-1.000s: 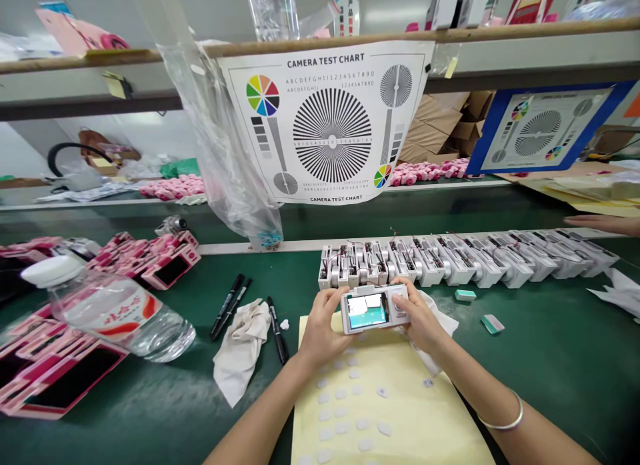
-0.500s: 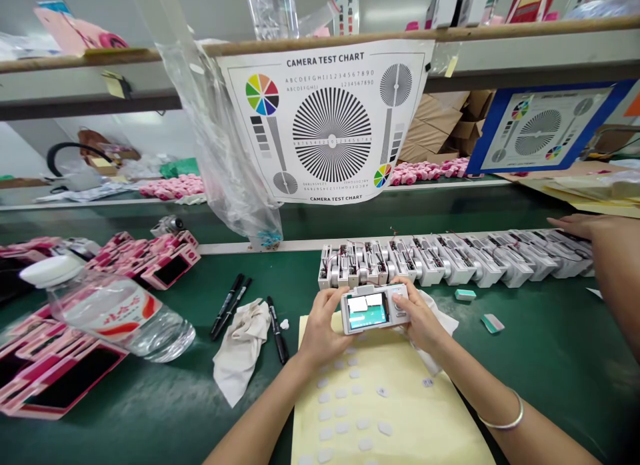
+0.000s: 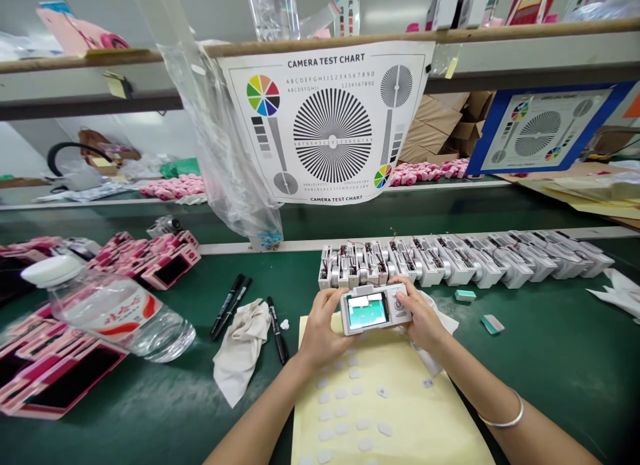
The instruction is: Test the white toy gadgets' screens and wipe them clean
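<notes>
A small white digital camera (image 3: 369, 310) is held between my two hands, its lit screen facing me with a mostly green picture. My left hand (image 3: 323, 331) grips its left side. My right hand (image 3: 423, 315) grips the right end, near the buttons. Below the camera lies a yellow sheet (image 3: 400, 425) with rows of small pale stickers. A white cloth (image 3: 440, 311) lies partly behind my right hand. Just beyond, a row of white camera bodies (image 3: 460, 261) with exposed insides and wires runs to the right.
A printed test chart (image 3: 333, 125) hangs from the shelf ahead. On the left are a water bottle (image 3: 120, 311), pink cameras (image 3: 65, 371), black markers (image 3: 277, 331) and a crumpled cloth (image 3: 243, 348). Two small green-and-white pieces (image 3: 493, 323) and a white tissue (image 3: 617, 291) lie on the right.
Another person's arm at the right has left the view, uncovering the end of the row and a tissue. My right thumb has shifted off the camera's buttons; the screen picture changed slightly.
</notes>
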Demonstrator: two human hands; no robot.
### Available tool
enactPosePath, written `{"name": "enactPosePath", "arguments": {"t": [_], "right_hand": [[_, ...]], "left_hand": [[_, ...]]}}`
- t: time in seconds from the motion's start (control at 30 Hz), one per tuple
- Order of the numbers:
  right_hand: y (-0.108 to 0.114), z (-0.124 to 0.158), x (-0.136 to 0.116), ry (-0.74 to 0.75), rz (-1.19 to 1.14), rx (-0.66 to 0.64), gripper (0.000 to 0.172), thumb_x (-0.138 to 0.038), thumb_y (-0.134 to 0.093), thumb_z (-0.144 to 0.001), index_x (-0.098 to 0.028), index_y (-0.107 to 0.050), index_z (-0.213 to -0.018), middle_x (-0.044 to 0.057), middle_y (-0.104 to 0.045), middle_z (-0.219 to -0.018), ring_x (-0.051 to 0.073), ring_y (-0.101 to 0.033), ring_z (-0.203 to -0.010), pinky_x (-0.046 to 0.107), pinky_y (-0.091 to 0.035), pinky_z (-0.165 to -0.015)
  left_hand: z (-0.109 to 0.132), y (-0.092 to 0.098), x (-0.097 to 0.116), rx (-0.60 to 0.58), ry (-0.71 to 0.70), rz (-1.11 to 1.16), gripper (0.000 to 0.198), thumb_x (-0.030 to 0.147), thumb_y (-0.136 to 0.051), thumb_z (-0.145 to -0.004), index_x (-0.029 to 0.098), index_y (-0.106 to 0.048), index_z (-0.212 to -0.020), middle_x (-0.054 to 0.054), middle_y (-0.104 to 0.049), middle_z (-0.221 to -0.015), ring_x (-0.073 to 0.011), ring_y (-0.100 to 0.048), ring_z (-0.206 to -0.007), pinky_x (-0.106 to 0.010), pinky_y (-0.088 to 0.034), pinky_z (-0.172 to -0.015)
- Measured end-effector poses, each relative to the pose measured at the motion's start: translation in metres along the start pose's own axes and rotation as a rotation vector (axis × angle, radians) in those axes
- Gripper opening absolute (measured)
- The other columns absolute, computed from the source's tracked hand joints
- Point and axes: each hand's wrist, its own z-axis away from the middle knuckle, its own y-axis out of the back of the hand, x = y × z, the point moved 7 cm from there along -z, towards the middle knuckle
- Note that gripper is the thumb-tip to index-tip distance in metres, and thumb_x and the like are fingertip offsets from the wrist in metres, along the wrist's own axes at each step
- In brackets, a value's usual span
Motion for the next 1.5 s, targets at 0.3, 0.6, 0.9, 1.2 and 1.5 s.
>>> {"name": "enactPosePath", "arguments": {"t": [0.3, 0.6, 0.9, 1.2, 1.5], "right_hand": [[0.0020, -0.0028, 0.0024, 0.023, 0.011, -0.026, 0.036, -0.040, -0.061, -0.071, -0.029, -0.043, -0.100, -0.002, -0.060, -0.081, 0.017, -0.062, -0.064, 0.029, -0.055, -0.046], [0.0006, -0.0028, 0.0026, 0.002, 0.002, -0.034, 0.036, -0.039, -0.062, -0.070, -0.028, -0.042, -0.097, -0.002, -0.061, -0.081, 0.016, -0.063, -0.063, 0.027, -0.054, -0.045], [0.0017, -0.0025, 0.0041, -0.002, 0.018, -0.023, 0.038, -0.041, -0.061, -0.070, -0.029, -0.043, -0.100, -0.002, -0.061, -0.083, 0.018, -0.063, -0.067, 0.029, -0.055, -0.047], [-0.0011, -0.0019, 0.0011, 0.013, 0.015, -0.034, 0.037, -0.042, -0.062, -0.071, -0.030, -0.042, -0.100, -0.002, -0.059, -0.085, 0.017, -0.061, -0.066, 0.031, -0.056, -0.049], [-0.0016, 0.0005, -0.0008, 0.009, 0.035, -0.028, 0.039, -0.042, -0.061, -0.070, -0.029, -0.041, -0.100, -0.001, -0.058, -0.085, 0.016, -0.061, -0.066, 0.030, -0.055, -0.048]], "left_hand": [[0.0002, 0.0000, 0.0011, -0.017, 0.001, 0.000, 0.055, 0.029, -0.069, -0.064, 0.021, -0.045, -0.113, -0.008, -0.050, -0.105, -0.0248, -0.052, -0.099, -0.037, -0.047, -0.082], [0.0001, -0.0002, 0.0021, -0.013, -0.008, -0.005, 0.053, 0.028, -0.069, -0.064, 0.019, -0.047, -0.112, -0.009, -0.051, -0.105, -0.0247, -0.053, -0.099, -0.037, -0.047, -0.083], [0.0002, -0.0014, -0.0005, -0.029, 0.013, 0.001, 0.053, 0.028, -0.068, -0.065, 0.020, -0.046, -0.113, -0.009, -0.051, -0.105, -0.0250, -0.053, -0.099, -0.037, -0.047, -0.082], [-0.0011, 0.0003, 0.0010, -0.017, 0.002, -0.009, 0.052, 0.030, -0.068, -0.065, 0.019, -0.047, -0.111, -0.008, -0.051, -0.104, -0.0240, -0.053, -0.098, -0.036, -0.047, -0.082], [-0.0005, 0.0001, 0.0007, -0.003, -0.007, 0.002, 0.053, 0.032, -0.068, -0.066, 0.018, -0.046, -0.112, -0.008, -0.051, -0.104, -0.0231, -0.053, -0.097, -0.035, -0.046, -0.083]]}}
